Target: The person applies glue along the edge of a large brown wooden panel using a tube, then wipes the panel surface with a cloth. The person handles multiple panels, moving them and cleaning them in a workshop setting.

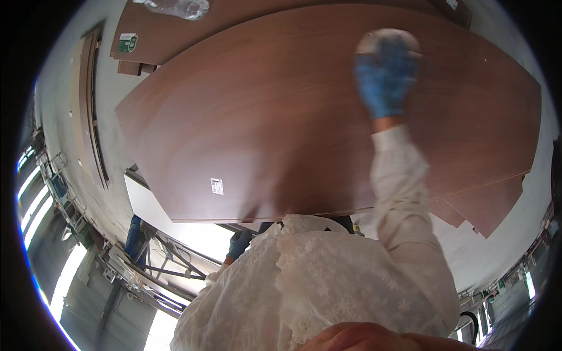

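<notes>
A large brown wood-look panel (281, 117) lies flat in front of me, with a small white label (217, 186) near its front left. Toward the panel's far right, my right hand (386, 76) in a blue glove presses a pale, rounded cloth or pad (374, 40) against the surface. Motion blurs that hand, and its fingers cover much of the pad. My left hand (238, 243), in a darker-looking blue glove, hangs low beside my body near the panel's front edge. Its fingers are too shaded to make out.
Behind the panel lies another brown board (170, 35) with a green-and-white label; a clear plastic bottle (181, 7) rests on it. Long narrow boards (91, 105) lie on the floor at left. A metal frame (170, 257) stands at lower left. More brown boards (480, 205) stick out at right.
</notes>
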Demonstrator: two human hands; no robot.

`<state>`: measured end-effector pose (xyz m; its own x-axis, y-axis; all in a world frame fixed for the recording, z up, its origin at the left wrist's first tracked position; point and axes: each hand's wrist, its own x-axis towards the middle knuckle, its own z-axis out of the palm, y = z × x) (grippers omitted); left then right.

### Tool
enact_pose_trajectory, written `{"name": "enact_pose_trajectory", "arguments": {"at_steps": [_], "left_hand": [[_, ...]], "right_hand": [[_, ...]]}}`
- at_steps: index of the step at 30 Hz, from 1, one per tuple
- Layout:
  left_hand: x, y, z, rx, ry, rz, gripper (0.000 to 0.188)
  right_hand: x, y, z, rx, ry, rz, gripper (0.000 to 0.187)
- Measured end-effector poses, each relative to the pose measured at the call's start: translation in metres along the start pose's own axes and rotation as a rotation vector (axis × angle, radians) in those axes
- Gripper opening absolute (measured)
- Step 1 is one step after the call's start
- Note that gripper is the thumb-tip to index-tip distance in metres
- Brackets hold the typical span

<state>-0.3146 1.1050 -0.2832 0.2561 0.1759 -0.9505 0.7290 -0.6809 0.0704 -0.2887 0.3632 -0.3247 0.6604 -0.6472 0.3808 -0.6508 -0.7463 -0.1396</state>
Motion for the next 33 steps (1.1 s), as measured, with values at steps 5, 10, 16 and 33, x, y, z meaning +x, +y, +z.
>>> {"name": "enact_pose_trajectory", "arguments": {"at_steps": [5,10,16,33], "left_hand": [[-0.033,0.027,0.012,-0.041,0.008,0.08,0.033],[-0.03,-0.025,-0.017,-0.207,0.067,-0.026,0.033],[0.0,-0.126,-0.051,-0.361,0.005,-0.127,0.037],[0.017,-0.133,-0.091,-0.774,0.002,-0.048,0.033]], "right_hand": [[-0.019,-0.351,-0.009,0.671,-0.242,-0.358,0.047],[-0.04,-0.37,0.001,1.13,-0.2,-0.28,0.045],[-0.03,-0.066,-0.033,-0.213,-0.157,0.04,0.056],[-0.18,-0.727,-0.023,0.699,-0.152,-0.777,0.051]]}}
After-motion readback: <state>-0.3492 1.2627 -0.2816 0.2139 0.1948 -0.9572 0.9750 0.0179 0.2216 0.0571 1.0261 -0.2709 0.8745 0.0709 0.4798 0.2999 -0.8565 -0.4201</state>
